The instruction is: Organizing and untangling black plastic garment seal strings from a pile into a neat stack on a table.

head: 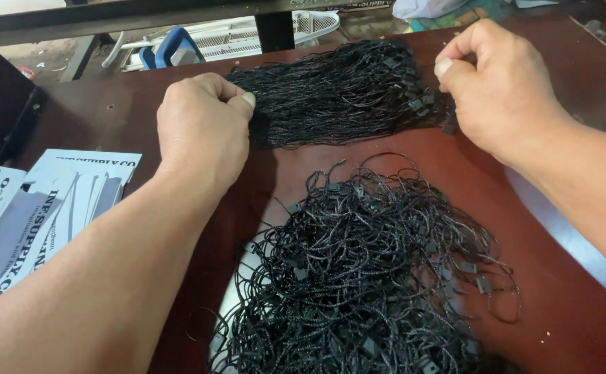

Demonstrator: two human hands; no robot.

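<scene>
Left hand (pixel 202 128) is sitting knuckles-up at the left end of the far bundle of black cords (pixel 337 93), fingers curled in tight, thumb and forefinger pinching the cord ends there. Right hand (pixel 493 86) is doing the same at the bundle's right end, fingers clenched, thumb tip pressing down where the small plastic fasteners (pixel 420 104) are clustering. Can't tell how many strands either hand is actually gripping.

The bundle is lying straight, roughly left to right, on the far part of the dark red-brown counter (pixel 573 305), stretched between the two hands.

Nearer, in the middle of the counter, a loose tangled pile of the same black looped cords (pixel 358 277) is spreading out, fasteners mixed through it. It's lying apart from the straight bundle, with a strip of bare counter between them.

Near left, a stack of white printed card tags (pixel 39 208) is fanning out, just beside the left forearm and partly overhanging the counter edge.

Far side, beyond the counter, a white plastic basket (pixel 247 34) and something blue (pixel 171 45) are sitting on the floor.
</scene>
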